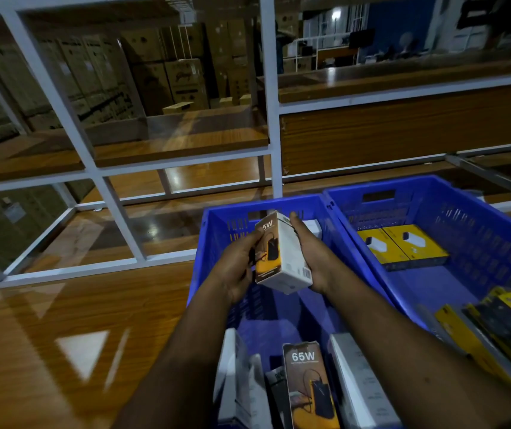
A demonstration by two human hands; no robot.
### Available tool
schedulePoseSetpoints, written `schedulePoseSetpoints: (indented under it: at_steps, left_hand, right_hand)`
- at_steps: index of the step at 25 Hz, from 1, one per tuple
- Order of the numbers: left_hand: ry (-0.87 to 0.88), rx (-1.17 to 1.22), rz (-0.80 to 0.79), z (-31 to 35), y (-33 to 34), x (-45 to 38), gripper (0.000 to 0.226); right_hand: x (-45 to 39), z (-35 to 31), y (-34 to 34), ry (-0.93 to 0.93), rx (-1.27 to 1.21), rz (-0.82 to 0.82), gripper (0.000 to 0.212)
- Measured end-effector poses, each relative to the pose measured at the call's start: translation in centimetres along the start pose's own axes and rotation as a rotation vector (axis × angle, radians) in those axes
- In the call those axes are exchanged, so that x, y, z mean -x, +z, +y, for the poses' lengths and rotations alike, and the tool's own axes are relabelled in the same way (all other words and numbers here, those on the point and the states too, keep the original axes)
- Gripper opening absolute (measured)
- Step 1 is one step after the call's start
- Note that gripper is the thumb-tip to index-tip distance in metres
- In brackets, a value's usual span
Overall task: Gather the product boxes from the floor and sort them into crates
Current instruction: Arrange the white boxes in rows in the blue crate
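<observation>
I hold a white-and-orange cardboard charger box (282,253) between my left hand (238,267) and right hand (311,258), both clasped on it, above the near blue plastic crate (217,224). I judge this the placing step; next I lower it among the white boxes (357,382) there.

Floor (62,320), lower left of frame: wood-look surface, high gloss, mirror-like reflections. Left crate (214,243) and right crate (464,212): blue moulded plastic, slotted walls, slight sheen. Held box (282,255), centre: printed cardboard, smooth, semi-gloss, white side panels. 65W box (308,385), bottom centre: same printed card finish. Yellow boxes (402,246), right: card, matt-ish. Shelf frame (269,119), upper centre: white painted metal, smooth. Stacked cartons (183,78), upper left: plain brown corrugated cardboard, matt.
</observation>
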State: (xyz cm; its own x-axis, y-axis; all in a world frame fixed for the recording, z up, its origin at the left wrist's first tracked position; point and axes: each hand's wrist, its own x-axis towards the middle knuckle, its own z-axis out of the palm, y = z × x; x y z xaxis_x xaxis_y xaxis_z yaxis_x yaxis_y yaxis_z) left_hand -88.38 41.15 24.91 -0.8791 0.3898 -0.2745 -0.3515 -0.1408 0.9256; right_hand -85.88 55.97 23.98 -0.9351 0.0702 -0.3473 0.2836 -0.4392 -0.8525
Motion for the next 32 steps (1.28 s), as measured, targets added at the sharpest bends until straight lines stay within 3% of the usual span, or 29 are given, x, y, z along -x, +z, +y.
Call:
schedulePoseSetpoints:
  at_steps: [4,8,10,12,15,17,19,22,24,27,32]
  left_hand:
    - [0.126,-0.162,0.062,-0.6,0.2,-0.9,0.041]
    - [0.148,-0.36,0.085,-1.2,0.8,-0.8,0.039]
    - [0.081,-0.161,0.207,-0.9,0.4,-0.7,0.04]
    - [0.005,0.069,0.205,-0.5,-0.3,-0.8,0.035]
    - [-0.041,0.155,0.081,-0.6,-0.9,-0.8,0.027]
    - [-0.06,0.143,0.065,-0.7,-0.9,-0.9,0.025]
    - [-0.028,0.101,0.113,-0.8,-1.1,-1.2,0.029]
    - [0.057,0.069,0.322,-0.8,-1.4,-1.4,0.025]
    - [0.054,0.126,0.359,-0.4,-1.5,-1.2,0.037]
    - [0.026,0.071,0.244,0.2,-1.6,-0.8,0.06]
    - [0.082,-0.161,0.208,-0.8,-1.2,-0.6,0.032]
  right_hand:
    - [-0.4,-0.2,0.4,-0.212,0.07,0.181,0.072]
    - [1.2,-1.3,1.4,-0.216,-0.095,0.072,0.044]
    - [1.6,-1.7,1.1,-0.234,-0.144,-0.022,0.033]
    - [1.6,-1.5,1.1,-0.281,-0.06,-0.078,0.029]
    - [1.9,-1.1,1.9,-0.299,0.093,-0.076,0.036]
    - [2.1,-0.7,2.1,-0.2,0.031,-0.149,0.051]
    - [2.1,-0.6,2.0,-0.139,-0.032,-0.185,0.052]
    - [1.8,-0.1,2.2,-0.18,-0.054,-0.157,0.046]
    - [1.2,0.2,2.2,-0.265,-0.053,-0.089,0.051]
    - [0.4,0.7,1.9,-0.327,-0.029,-0.027,0.056]
    - [-0.5,2.5,1.5,-0.249,0.151,-0.052,0.047]
